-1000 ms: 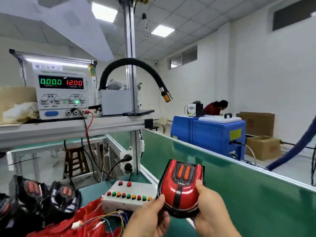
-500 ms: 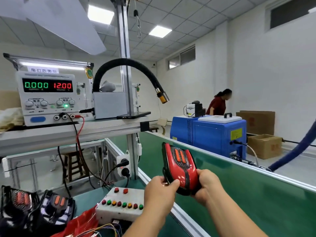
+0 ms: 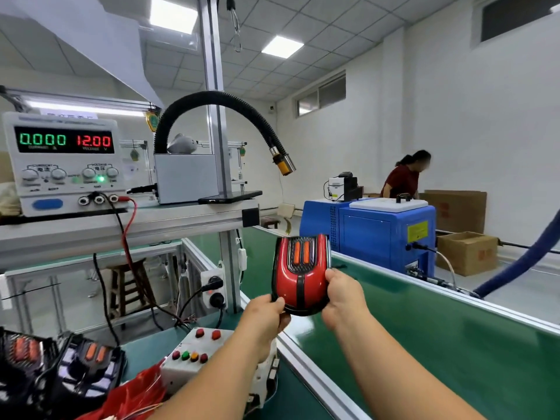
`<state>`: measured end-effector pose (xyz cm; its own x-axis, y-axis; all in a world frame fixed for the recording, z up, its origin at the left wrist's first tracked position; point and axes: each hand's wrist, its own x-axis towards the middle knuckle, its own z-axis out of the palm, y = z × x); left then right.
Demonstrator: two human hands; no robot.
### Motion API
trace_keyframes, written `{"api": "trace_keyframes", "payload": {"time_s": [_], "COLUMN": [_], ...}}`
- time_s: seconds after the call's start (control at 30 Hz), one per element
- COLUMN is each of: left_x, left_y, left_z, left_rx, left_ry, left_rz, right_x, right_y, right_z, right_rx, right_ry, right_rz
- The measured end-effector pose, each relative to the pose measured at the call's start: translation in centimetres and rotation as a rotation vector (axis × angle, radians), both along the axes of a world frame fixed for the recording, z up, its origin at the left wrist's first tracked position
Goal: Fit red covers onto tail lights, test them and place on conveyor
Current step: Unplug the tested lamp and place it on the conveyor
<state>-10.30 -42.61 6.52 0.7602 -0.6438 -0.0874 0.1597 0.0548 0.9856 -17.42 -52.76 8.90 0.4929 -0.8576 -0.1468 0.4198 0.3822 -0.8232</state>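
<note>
I hold a tail light with its red cover on and two orange strips near its top, upright in front of me, over the near edge of the green conveyor. My left hand grips its lower left rim. My right hand grips its lower right side. Two uncovered black tail lights lie at the lower left, next to a heap of red covers. A white test box with coloured buttons sits below my left arm.
A power supply reading 0.000 and 12.00 stands on the shelf at left, red and black leads hanging down. A black flexible hose arches above. A blue machine, cardboard boxes and a person are beyond the conveyor.
The tail light has been raised and turned so its red face points squarely at me, moving out over the conveyor's edge. Both hands keep hold of it.
</note>
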Motion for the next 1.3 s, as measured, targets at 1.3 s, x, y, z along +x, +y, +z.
{"api": "trace_keyframes", "payload": {"time_s": [1.3], "left_x": [-18.7], "left_y": [-0.2], "left_z": [-8.2], "left_rx": [0.120], "left_ry": [-0.122], "left_rz": [-0.573], "right_x": [-26.0], "right_y": [5.1], "right_z": [-8.2], "right_rx": [0.102], "right_ry": [0.029], "right_rz": [-0.332]}}
